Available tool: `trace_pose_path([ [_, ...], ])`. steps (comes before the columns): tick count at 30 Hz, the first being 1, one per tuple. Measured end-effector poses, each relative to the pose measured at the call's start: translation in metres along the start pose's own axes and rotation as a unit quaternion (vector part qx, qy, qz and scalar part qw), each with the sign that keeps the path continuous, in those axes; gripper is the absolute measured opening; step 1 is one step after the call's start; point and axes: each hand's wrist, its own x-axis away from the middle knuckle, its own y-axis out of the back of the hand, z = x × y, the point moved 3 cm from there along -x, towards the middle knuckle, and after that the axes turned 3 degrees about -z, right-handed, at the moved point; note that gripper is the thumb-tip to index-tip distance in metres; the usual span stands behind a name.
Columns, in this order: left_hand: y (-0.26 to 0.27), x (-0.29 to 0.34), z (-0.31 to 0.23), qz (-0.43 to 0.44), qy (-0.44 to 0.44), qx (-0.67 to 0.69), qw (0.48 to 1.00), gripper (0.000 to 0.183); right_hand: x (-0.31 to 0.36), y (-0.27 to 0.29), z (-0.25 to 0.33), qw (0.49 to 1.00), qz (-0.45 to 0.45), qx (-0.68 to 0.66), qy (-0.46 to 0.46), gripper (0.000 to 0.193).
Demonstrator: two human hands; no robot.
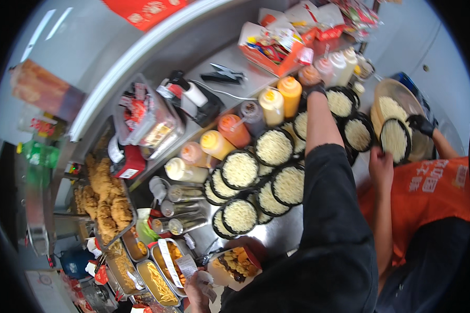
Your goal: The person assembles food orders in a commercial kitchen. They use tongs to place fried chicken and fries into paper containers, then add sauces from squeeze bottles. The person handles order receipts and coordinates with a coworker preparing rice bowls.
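My right hand (316,88), in a black glove, is stretched to the back of the counter. It closes at a squeeze bottle (309,74) with an orange-pink top; its fingers are partly hidden. Low in the view, my bare left hand (196,293) pinches a white paper slip (206,279). Just right of that hand sits an open takeaway box (234,265) of fried pieces with dark sauce. Beneath my right forearm, several black bowls of white rice (240,215) stand stacked on the steel counter.
A co-worker in a red apron (423,193) tilts a rice bowl (395,140) over a large rice tub (389,101). More squeeze bottles (271,106) line the back. At left are fried chicken (107,193), trays of fries (161,281) and shakers (188,223). Sachet boxes (271,49) stand behind.
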Motion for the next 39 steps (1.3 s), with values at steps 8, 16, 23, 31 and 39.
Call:
trace_pose_path([
  [8,-0.001,0.002,-0.009,-0.008,-0.014,0.03,0.999,0.024,0.017,-0.012,0.003,1.0,0.008,0.012,0.016,0.03],
  [16,0.0,0.004,-0.001,0.016,-0.007,0.003,1.0,0.024,0.046,-0.005,0.013,0.999,0.045,0.027,0.007,0.033],
  [23,0.003,0.017,-0.008,0.022,-0.009,0.033,0.999,0.024,0.098,-0.006,0.029,0.995,0.089,0.033,-0.006,0.036],
  [31,0.024,0.021,-0.011,0.037,-0.034,0.047,0.998,0.024,0.196,-0.002,0.033,0.986,0.161,0.032,-0.025,0.039],
  [39,0.066,0.023,-0.012,0.064,-0.061,0.085,0.992,0.025,0.36,0.011,0.014,0.968,0.238,0.078,-0.02,0.043],
])
